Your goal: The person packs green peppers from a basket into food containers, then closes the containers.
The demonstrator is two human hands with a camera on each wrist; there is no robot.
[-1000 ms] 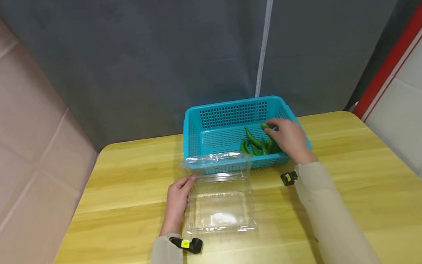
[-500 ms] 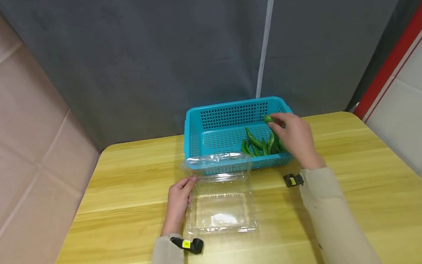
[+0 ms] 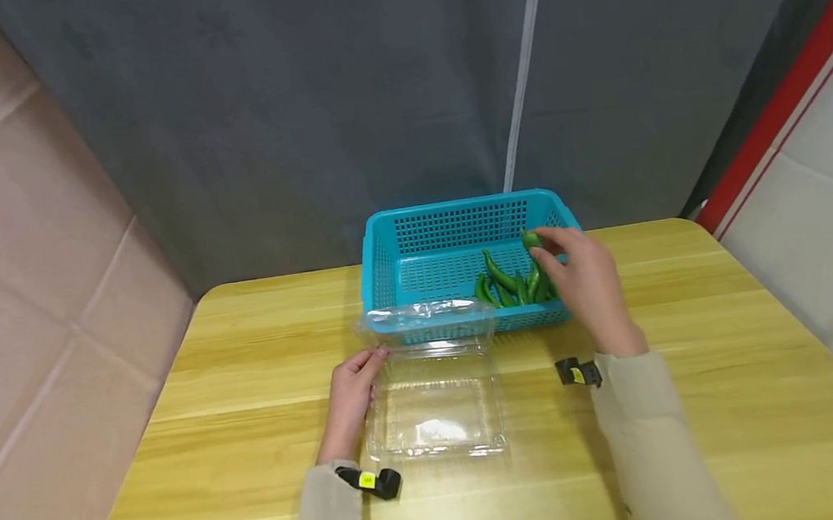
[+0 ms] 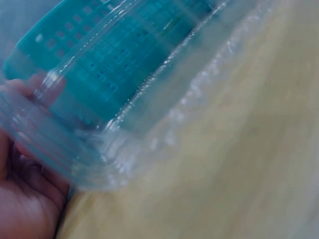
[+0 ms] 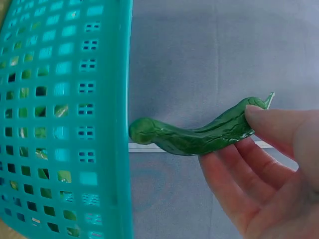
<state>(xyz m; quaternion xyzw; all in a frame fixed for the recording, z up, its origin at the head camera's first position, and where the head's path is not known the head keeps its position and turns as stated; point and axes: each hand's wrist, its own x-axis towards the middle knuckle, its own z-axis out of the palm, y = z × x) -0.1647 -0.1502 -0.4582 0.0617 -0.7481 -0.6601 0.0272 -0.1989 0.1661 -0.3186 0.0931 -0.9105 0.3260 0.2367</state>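
My right hand (image 3: 589, 282) pinches a green chili pepper (image 5: 199, 138) near its stem end, thumb on one side and fingers on the other. The curved pepper is raised over the right part of a blue perforated basket (image 3: 460, 205). Several more green peppers (image 3: 501, 273) lie in the basket's front right. With its thumb and fingers, my left hand (image 3: 349, 400) holds the left edge of a clear plastic clamshell container (image 3: 432, 399), close to its hinge. The container stands with its lid up, leaning over the basket's front rim; no contents show inside.
The wooden table (image 3: 254, 439) extends on both sides of the basket and container. A dark grey curtain (image 3: 300, 121) hangs behind it. Pale panels flank the left and right.
My right hand has lifted the pepper up from among the others and drawn back slightly to the right. My left hand and the container have stayed in place.
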